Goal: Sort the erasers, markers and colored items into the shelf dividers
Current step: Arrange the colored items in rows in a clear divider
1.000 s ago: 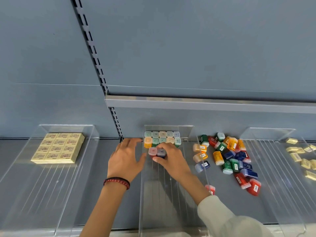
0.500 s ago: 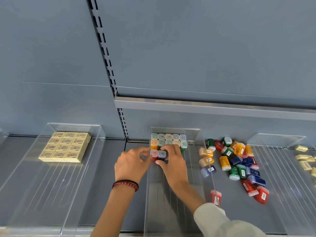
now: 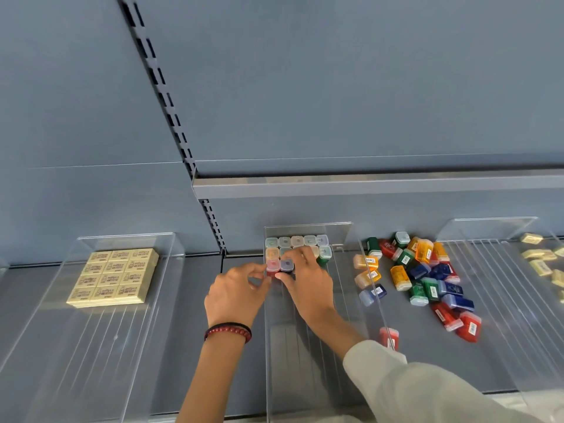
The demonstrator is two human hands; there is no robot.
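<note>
Left grip (image 3: 235, 297) pinches the red box (image 3: 271, 266); right grip (image 3: 308, 282) holds the blue box (image 3: 287, 264). The erasers (image 3: 113, 277) carry unreadable print; loose boxes (image 3: 427, 282) bear barcodes.

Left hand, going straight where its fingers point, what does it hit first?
The red case at the front row's left end; the left hand's fingertips seem to pinch it, though depth is unclear.

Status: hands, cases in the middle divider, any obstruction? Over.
Left hand pinches red case, right hand grips blue case, both third row, middle divider. Loose pile unsorted to its right. No obstruction seen.
</note>
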